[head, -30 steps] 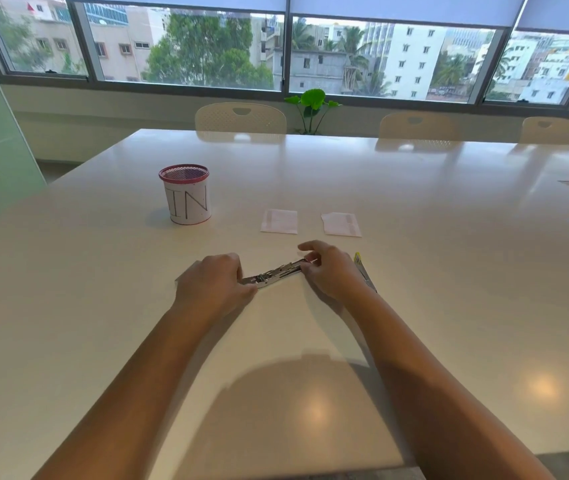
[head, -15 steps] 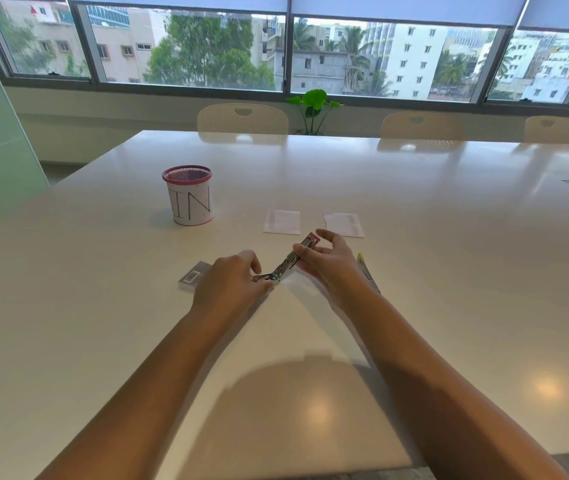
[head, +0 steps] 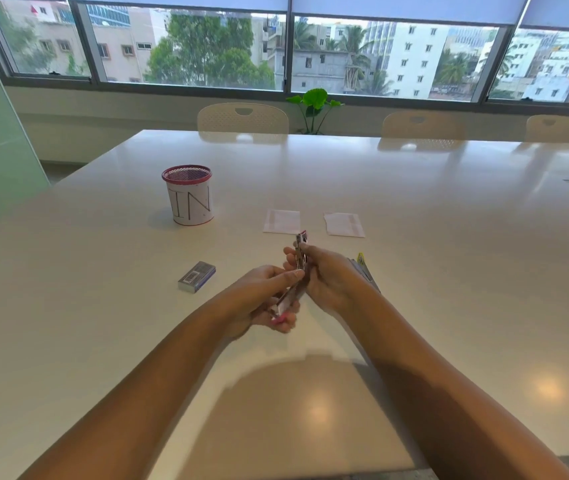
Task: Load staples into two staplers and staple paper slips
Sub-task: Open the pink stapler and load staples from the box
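We start with the writing: the white cup (head: pixel 191 202) with a red mesh rim, standing far left on the table (head: pixel 449 271), carries hand-drawn letters reading "IN". What sits inside it we cannot tell from this angle. Nearer us, left of the hands, lies a small staple box (head: pixel 196 276) with a barcode on its top face; its print is too small to read.

Now the action: we see the pink stapler (head: pixel 295 275) lifted off the table, opened out long, its metal track tilted up and away. Our left hand (head: pixel 262 299) grips the near, lower end, fingers curled tight around it, thumb stretched along the metal. Our right hand (head: pixel 331 275) clamps the far, upper part, fingers wrapped around it.

Just right of that hand, a second stapler (head: pixel 362 268) with a yellow tip rests on the table, partly hidden. Beyond the hands, two white paper slips (head: pixel 281 221) lie flat, side by side, well apart from the cup.
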### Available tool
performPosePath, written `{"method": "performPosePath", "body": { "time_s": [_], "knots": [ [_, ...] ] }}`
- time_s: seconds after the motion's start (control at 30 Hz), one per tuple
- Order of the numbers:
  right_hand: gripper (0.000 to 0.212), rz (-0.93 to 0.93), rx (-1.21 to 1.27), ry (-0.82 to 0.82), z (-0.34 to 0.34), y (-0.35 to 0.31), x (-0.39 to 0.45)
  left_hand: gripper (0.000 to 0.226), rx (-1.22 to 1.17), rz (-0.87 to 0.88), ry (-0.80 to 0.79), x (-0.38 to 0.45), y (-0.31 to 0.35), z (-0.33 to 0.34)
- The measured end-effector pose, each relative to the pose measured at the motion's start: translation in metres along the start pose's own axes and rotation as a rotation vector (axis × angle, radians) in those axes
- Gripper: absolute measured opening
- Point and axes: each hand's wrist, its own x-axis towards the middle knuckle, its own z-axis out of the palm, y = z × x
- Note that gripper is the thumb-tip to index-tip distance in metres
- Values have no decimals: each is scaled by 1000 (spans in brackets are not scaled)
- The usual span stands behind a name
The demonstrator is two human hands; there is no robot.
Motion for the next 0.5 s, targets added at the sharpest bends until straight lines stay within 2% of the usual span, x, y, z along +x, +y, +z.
{"method": "performPosePath", "body": {
  "time_s": [0.07,0.17,0.27,0.37,0.5],
  "knots": [
    [23,72,82,15,0,-3,-1,40,-12,21,3,0,2,0],
    [28,203,84,-32,-2,-8,-3,40,35,79,193,5,3,-6],
    [26,322,-2,-143,-2,-11,-8,37,-23,132,345,8,3,-11],
    [25,433,-112,-254,4,-7,-15,42,-116,134,342,8,-2,-13],
    [20,550,-221,-393,10,-1,-22,43,-51,126,293,11,-8,-17]
  ]
}}
